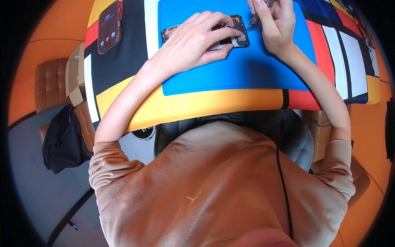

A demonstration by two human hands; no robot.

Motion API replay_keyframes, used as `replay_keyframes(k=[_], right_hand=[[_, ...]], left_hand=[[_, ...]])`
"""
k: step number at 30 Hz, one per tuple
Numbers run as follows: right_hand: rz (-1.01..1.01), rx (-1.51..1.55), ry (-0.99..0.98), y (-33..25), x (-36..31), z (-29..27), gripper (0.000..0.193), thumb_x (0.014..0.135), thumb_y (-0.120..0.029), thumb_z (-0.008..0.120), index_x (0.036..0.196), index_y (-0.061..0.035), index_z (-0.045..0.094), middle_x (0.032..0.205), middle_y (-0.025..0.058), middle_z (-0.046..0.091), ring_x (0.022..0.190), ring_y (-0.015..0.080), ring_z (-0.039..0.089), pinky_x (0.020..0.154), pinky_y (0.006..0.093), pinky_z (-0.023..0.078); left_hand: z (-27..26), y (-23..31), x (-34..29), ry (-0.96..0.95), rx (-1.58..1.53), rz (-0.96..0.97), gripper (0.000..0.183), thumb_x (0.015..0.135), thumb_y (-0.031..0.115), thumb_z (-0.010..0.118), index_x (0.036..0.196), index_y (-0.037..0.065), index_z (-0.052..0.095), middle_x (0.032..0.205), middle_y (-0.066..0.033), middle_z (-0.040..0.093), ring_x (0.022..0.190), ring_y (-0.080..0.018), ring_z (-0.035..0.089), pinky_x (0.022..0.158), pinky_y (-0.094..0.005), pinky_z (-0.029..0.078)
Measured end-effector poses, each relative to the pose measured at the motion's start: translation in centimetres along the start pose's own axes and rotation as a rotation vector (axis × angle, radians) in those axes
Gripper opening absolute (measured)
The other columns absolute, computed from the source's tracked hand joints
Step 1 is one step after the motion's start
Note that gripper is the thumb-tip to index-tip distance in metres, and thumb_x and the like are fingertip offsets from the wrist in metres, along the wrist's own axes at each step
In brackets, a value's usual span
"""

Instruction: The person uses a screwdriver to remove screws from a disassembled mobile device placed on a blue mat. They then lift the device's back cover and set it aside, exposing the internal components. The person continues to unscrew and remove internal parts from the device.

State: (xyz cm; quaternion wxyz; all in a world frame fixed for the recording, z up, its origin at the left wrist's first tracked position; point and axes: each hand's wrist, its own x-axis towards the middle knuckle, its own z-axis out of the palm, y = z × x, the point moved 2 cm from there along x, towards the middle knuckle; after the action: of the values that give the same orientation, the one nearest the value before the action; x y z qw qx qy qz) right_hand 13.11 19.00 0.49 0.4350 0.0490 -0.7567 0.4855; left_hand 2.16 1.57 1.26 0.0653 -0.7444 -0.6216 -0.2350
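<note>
An opened smartphone [242, 38], its inner parts bare, lies sideways on a blue work mat [230, 76]. My left hand [197, 39] lies across it, the thumb by its near edge and the fingers over its body, holding it against the mat. Much of the phone's middle is hidden under that hand. At the phone's right end, my right hand [277, 24] pinches a slim dark screwdriver [253, 20], its fine tip angled down towards the phone's edge. Whether the tip touches the phone I cannot tell. The upper part of the tool is behind the fingers.
Another phone [110, 29], with a lit screen, lies on the colour-block tablecloth [123, 57] at the left. Beyond the table's left edge are a cardboard box [75, 76], a brown padded seat [50, 84] and a black bag [63, 140]. A black cable [284, 185] hangs down my front.
</note>
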Motion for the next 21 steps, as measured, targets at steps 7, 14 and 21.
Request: replay_keyframes(k=[7, 14, 21], right_hand=[[-0.032, -0.091, -0.040, -0.10, -0.45, -0.10, 0.017, 0.101, 0.003, 0.052, 0.117, -0.0005, 0.051, 0.079, -0.0004, 0.053, 0.064, 0.0037, 0.047, 0.058, 0.0203, 0.037], [-0.043, -0.040, -0.023, 0.19, -0.60, -0.12, 0.017, 0.100, 0.003, 0.053, 0.116, -0.0004, 0.052, 0.080, -0.0001, 0.054, 0.064, 0.0038, 0.047, 0.057, 0.0206, 0.037], [-0.142, -0.101, -0.113, 0.02, -0.40, -0.38, 0.016, 0.098, 0.005, 0.053, 0.114, -0.0004, 0.053, 0.083, 0.0015, 0.055, 0.064, 0.0047, 0.047, 0.058, 0.0216, 0.038]], left_hand=[[0.20, -0.03, 0.09, 0.001, 0.009, 0.003, 0.030, 0.093, 0.026, 0.071, 0.122, 0.016, 0.073, 0.121, -0.0062, 0.061, 0.106, -0.0249, 0.061, 0.093, -0.0375, 0.051], [0.08, 0.05, 0.13, -0.010, 0.005, 0.000, 0.031, 0.093, 0.025, 0.070, 0.122, 0.016, 0.072, 0.120, -0.0064, 0.061, 0.106, -0.0249, 0.061, 0.093, -0.0375, 0.051], [0.05, 0.03, 0.14, -0.021, 0.012, -0.004, 0.031, 0.094, 0.026, 0.070, 0.123, 0.016, 0.072, 0.120, -0.0065, 0.060, 0.106, -0.0251, 0.061, 0.094, -0.0380, 0.051]])
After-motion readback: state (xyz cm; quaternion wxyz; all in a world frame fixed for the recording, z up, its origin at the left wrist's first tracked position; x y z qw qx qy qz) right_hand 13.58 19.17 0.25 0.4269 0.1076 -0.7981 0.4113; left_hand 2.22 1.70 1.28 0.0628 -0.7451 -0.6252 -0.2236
